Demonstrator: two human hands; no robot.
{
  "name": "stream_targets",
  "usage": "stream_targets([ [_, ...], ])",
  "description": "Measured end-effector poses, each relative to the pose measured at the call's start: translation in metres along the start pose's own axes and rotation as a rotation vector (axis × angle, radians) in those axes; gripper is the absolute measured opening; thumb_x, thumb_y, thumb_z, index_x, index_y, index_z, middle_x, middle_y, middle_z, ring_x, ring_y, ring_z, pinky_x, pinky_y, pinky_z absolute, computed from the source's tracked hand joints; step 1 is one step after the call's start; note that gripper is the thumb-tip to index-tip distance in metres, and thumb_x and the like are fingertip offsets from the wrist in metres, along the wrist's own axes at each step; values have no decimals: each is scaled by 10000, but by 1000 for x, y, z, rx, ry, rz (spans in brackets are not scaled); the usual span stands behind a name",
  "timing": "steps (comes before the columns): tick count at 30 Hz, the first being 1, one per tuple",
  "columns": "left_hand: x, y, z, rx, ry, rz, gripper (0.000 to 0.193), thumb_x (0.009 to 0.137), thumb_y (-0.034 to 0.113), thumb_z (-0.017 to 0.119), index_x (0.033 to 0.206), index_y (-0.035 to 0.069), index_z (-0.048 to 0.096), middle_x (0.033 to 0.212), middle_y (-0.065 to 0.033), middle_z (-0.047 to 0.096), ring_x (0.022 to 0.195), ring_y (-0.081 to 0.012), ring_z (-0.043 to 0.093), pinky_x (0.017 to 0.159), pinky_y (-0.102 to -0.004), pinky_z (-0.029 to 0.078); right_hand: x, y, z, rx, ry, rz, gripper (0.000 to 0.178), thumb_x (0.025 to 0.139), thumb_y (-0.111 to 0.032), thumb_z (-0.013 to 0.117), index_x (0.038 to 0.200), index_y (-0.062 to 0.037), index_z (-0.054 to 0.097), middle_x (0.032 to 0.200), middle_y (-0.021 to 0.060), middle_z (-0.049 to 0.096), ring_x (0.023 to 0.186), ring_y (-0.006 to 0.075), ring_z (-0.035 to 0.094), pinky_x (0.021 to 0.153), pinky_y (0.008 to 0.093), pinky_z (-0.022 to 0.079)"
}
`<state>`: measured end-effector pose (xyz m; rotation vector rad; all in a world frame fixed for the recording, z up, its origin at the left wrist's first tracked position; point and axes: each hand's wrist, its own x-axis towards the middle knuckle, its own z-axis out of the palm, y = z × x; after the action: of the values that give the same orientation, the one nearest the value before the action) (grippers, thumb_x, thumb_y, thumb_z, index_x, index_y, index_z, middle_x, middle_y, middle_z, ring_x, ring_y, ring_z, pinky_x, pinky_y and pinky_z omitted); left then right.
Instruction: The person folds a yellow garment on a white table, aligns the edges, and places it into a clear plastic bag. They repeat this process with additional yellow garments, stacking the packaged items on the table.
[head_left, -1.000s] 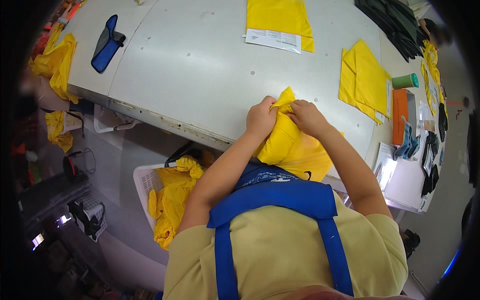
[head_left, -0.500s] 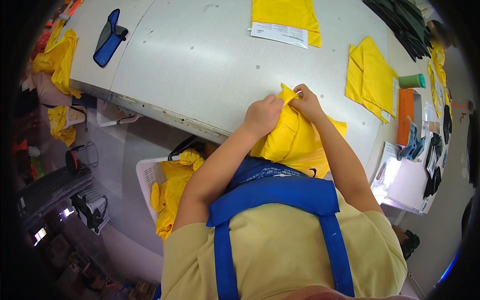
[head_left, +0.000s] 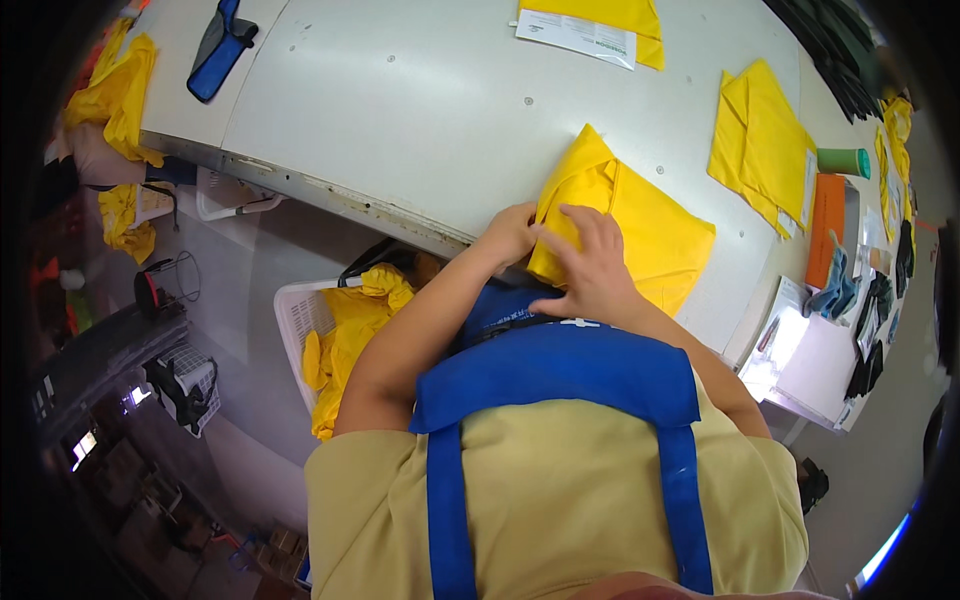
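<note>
A folded yellow garment [head_left: 650, 230] of smooth, shiny cloth lies at the table's near edge, right in front of my blue apron. Its upper corner points away from me, and a loose flap is folded over on its left part. At its left edge is my left hand [head_left: 512, 235], closed on the cloth, with the fingertips partly hidden. My right hand [head_left: 598, 262] is over the lower left part of the garment, fingers spread and thumb out toward the apron. Whether the right fingertips press on the cloth I cannot tell.
Flat yellow folded garments [head_left: 755, 140] with white papers lie to the right and at the far edge. A green roll [head_left: 843, 162] and an orange box [head_left: 826, 230] stand farther right. A white basket [head_left: 290, 310] of yellow cloth is below left; a blue-grey pouch [head_left: 215, 60] lies far left.
Both hands have left the garment's upper corner and come nearer to me. The right hand has opened and spread. The garment now lies flatter, with its corner pointing away.
</note>
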<state>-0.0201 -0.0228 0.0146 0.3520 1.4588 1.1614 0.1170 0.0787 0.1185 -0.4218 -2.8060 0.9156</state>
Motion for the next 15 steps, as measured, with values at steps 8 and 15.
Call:
stream_targets([
  [8, -20, 36, -1, 603, 79, 266, 253, 796, -7, 546, 1045, 39, 556, 960, -203, 575, 743, -321, 644, 678, -385, 548, 4, 45, 2, 117, 194, 190, 503, 618, 55, 664, 1086, -118, 603, 1162, 145, 538, 1073, 335, 551, 905, 362, 475],
  [15, -26, 40, 14, 1305, 15, 108, 207, 858, 125, 498, 941, 39, 668, 1021, -206, 560, 903, -362, 621, 766, -434, 503, 0, 40, 11, 116, 220, 173, 489, 635, 58, 669, 1083, -129, 608, 1148, 140, 540, 1077, 329, 545, 907, 363, 474],
])
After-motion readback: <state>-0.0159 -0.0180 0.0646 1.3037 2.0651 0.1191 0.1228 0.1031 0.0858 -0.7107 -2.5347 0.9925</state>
